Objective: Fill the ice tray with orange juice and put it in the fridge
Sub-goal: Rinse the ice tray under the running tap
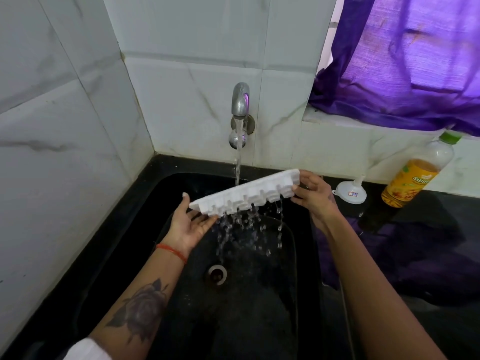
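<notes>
A person holds a white ice tray tilted over a black sink, its far side raised toward the running tap on the tiled wall. The left hand grips the tray's lower left end, thumb on top and fingers curled beneath; the right hand pinches the higher right end, thumb under the edge and fingers spread behind it. The stream of water drops behind the tray's upper edge, and water spills in strands from its lower side toward the drain. On the black counter at the sink's right rim stand a small white funnel and, near the back wall, a bottle of orange juice, apparently about half full. A purple curtain hangs above.
</notes>
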Action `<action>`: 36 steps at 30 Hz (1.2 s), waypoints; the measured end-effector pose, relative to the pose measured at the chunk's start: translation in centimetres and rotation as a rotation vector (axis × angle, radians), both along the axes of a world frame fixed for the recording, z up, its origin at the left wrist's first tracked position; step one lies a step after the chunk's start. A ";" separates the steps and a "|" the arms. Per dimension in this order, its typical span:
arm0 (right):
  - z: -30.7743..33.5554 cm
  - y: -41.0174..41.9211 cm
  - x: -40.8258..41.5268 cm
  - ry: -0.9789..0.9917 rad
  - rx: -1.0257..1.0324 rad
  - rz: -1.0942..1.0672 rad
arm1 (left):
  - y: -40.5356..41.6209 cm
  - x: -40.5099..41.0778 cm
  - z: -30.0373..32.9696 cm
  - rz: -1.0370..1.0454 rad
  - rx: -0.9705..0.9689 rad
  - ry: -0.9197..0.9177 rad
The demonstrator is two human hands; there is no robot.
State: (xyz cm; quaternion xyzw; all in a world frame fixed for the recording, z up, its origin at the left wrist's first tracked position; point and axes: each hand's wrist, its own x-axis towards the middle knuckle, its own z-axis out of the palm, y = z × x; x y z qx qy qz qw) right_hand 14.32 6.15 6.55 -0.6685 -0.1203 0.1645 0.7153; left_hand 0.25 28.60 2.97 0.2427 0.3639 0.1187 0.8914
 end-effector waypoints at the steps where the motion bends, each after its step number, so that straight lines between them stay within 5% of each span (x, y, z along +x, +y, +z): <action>1: -0.3 -0.2 -0.3 0.044 0.004 -0.009 | 0.1 -0.1 -0.1 -0.015 0.010 0.003; 13: -4.8 -0.5 -2.6 0.531 0.289 -0.224 | 0.8 -3.0 -0.5 -0.180 0.239 -0.169; 25: -0.2 -2.6 -1.1 0.138 0.156 -0.237 | -0.9 0.9 -1.2 -0.271 0.346 -0.054; 36: -3.1 -6.2 -1.0 0.248 0.138 -0.401 | -3.5 4.3 0.6 -0.311 0.516 -0.021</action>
